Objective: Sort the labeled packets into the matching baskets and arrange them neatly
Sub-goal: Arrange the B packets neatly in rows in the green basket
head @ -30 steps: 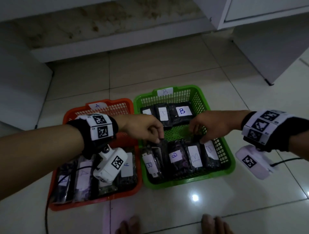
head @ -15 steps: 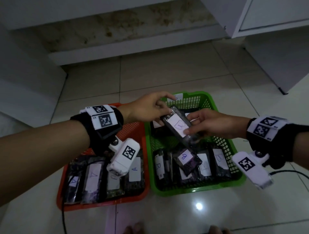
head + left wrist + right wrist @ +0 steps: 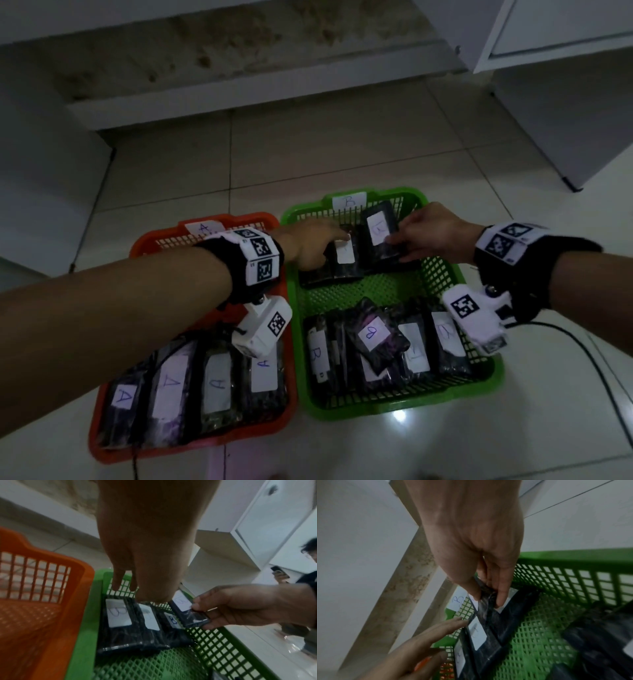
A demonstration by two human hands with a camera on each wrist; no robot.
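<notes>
A green basket (image 3: 394,409) tagged B holds dark packets with white B labels: a back row (image 3: 342,260) and a looser front row (image 3: 373,337). My right hand (image 3: 428,233) pinches one labeled packet (image 3: 380,229) by its near end and holds it tilted over the right end of the back row; the pinch also shows in the right wrist view (image 3: 488,595). My left hand (image 3: 315,241) reaches in with straight fingers (image 3: 118,582) and touches the back-row packets (image 3: 118,615). An orange basket (image 3: 205,444) tagged A holds several A packets (image 3: 171,387).
The two baskets stand side by side on a tiled floor. A low ledge (image 3: 257,96) runs along the back, and a white cabinet (image 3: 565,102) stands at the right. A black cable (image 3: 582,349) trails from my right wrist. Another person (image 3: 308,561) stands beyond the cabinet.
Both hands lifted a packet out of the front row. The right hand carried it to the back row; the left hand let go and now touches the back-row packets.
</notes>
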